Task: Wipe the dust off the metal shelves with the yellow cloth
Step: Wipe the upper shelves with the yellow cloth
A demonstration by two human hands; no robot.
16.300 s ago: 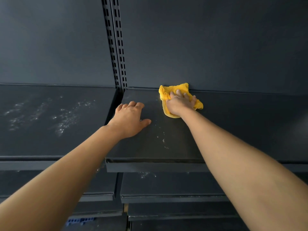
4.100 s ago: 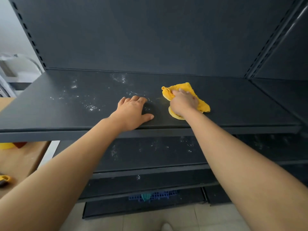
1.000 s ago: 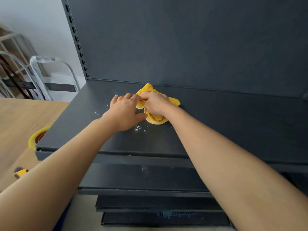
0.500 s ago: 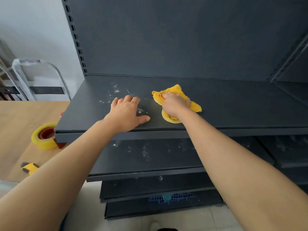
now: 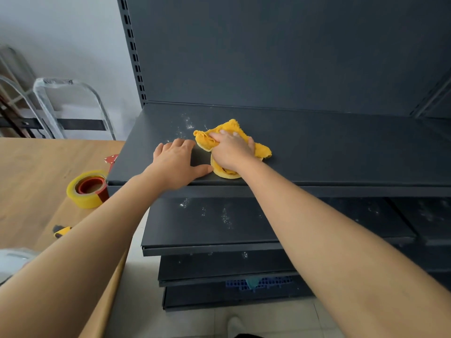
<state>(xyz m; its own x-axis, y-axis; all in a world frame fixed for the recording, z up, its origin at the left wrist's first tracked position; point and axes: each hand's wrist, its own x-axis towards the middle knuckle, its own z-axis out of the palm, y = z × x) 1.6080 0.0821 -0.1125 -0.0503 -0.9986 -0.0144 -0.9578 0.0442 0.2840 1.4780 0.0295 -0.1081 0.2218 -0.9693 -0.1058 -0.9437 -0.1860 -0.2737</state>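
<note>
One yellow cloth (image 5: 262, 150), bunched and creased, lies on the top metal shelf (image 5: 329, 154), towards its left half and between the back panel and the front lip. The person's right hand (image 5: 231, 150) presses down on the cloth, fingers curled over and gripping its folds; yellow fabric protrudes beyond the knuckles, to the right of the wrist and beneath the heel of the palm. The left hand (image 5: 175, 164) rests palm-down on bare shelf just beside the cloth, fingers together and extended, thumb spread out so that its tip comes close to the cloth's near edge; it holds nothing. A scatter of white dust (image 5: 186, 123) marks the shelf surface just beyond the left hand and to the left of the cloth. Both forearms reach in from the lower edge of the view.

Below, a second shelf (image 5: 219, 223) carries further patches of white dust, and lower tiers are stacked beneath it. A slotted upright (image 5: 133, 47) runs along the left edge of the dark back panel (image 5: 280, 50). Left of the unit stands a wooden table (image 5: 31, 172), bearing a roll of yellow tape (image 5: 86, 189) close to the shelf's left corner and a small yellow-and-black tool (image 5: 61, 231) nearer the viewer. Wrapped metal frames (image 5: 70, 106) lean against the pale wall behind the table.
</note>
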